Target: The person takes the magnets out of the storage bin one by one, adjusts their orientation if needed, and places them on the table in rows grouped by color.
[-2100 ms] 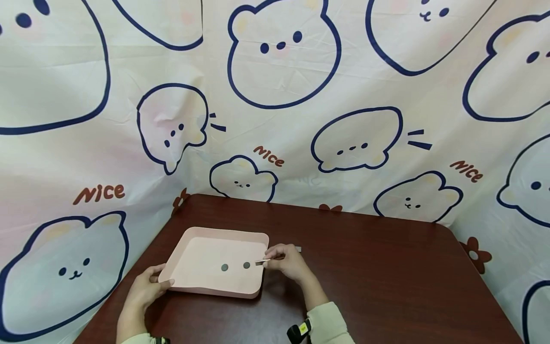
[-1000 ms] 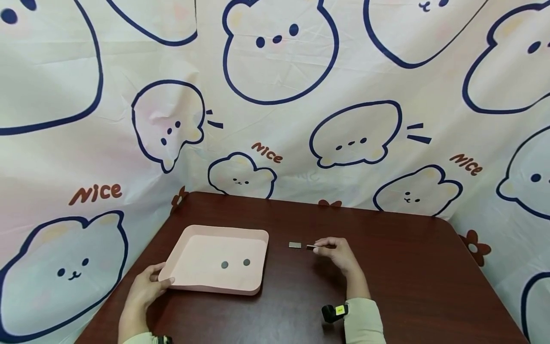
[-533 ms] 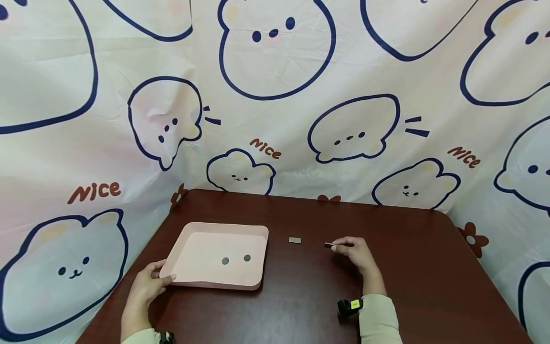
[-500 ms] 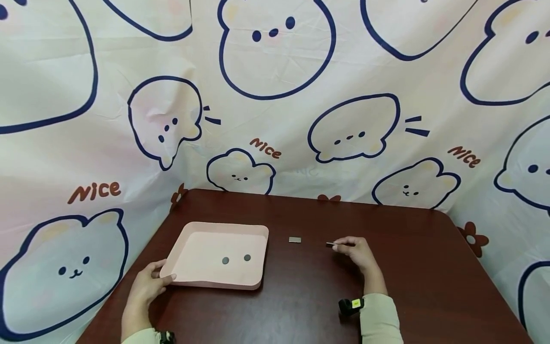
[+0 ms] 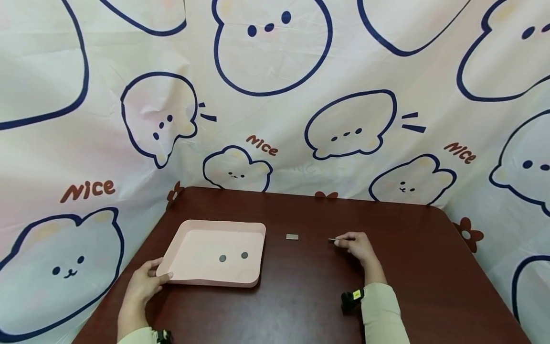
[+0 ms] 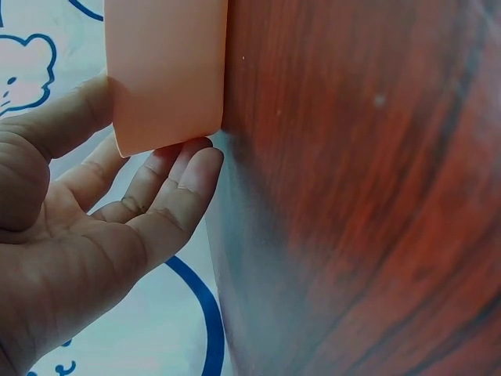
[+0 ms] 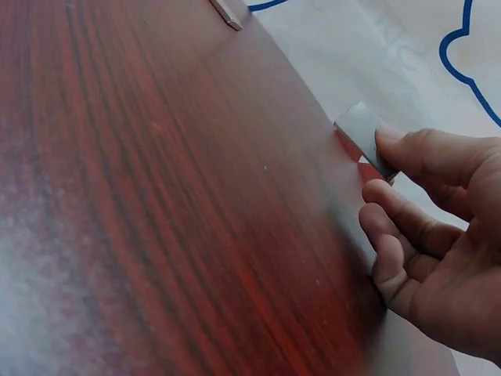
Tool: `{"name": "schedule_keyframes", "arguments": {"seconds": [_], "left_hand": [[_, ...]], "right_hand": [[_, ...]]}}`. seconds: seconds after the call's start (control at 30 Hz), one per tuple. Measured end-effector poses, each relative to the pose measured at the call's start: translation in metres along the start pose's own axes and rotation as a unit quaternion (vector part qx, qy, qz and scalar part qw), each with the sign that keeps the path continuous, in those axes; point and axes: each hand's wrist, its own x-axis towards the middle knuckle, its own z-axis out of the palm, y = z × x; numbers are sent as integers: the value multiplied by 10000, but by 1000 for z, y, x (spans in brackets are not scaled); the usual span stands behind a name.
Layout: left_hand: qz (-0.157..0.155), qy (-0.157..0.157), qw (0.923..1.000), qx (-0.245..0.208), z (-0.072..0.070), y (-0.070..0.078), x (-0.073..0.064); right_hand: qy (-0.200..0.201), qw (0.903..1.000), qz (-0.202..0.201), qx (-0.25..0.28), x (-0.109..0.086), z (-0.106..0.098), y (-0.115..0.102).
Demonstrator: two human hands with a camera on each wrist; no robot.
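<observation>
In the head view my left hand (image 5: 141, 289) holds the near-left corner of a shallow pink tray (image 5: 193, 258), thumb on the rim. The left wrist view shows its other fingers (image 6: 205, 168) against the tray's end wall (image 6: 168, 78). Two dark grey discs, a left one (image 5: 222, 258) and a right one (image 5: 244, 255), lie in the tray. Farther right, my right hand (image 5: 358, 246) pinches a small flat silver-grey rectangular block (image 7: 362, 133) by one end, low over the table; whether it touches is unclear. A similar block (image 5: 292, 237) lies between tray and right hand.
Everything stands on a dark reddish-brown wooden table (image 5: 309, 296). A pale cloth (image 5: 283, 119) with cartoon bear outlines hangs behind it and at both sides. A black wrist camera (image 5: 351, 300) sits by the right sleeve.
My right hand has moved from the tray's right edge to the right across the table, carrying the block and uncovering the other one. My left hand stays at the tray corner.
</observation>
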Motion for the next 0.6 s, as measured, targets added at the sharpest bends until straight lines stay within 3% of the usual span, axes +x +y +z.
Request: {"name": "schedule_keyframes", "arguments": {"seconds": [0.27, 0.6], "left_hand": [[55, -9, 10000, -4, 1, 0, 0], [47, 6, 10000, -84, 2, -2, 1]], "right_hand": [[31, 9998, 148, -97, 10, -5, 2], [-324, 9956, 145, -865, 14, -6, -2]]}}
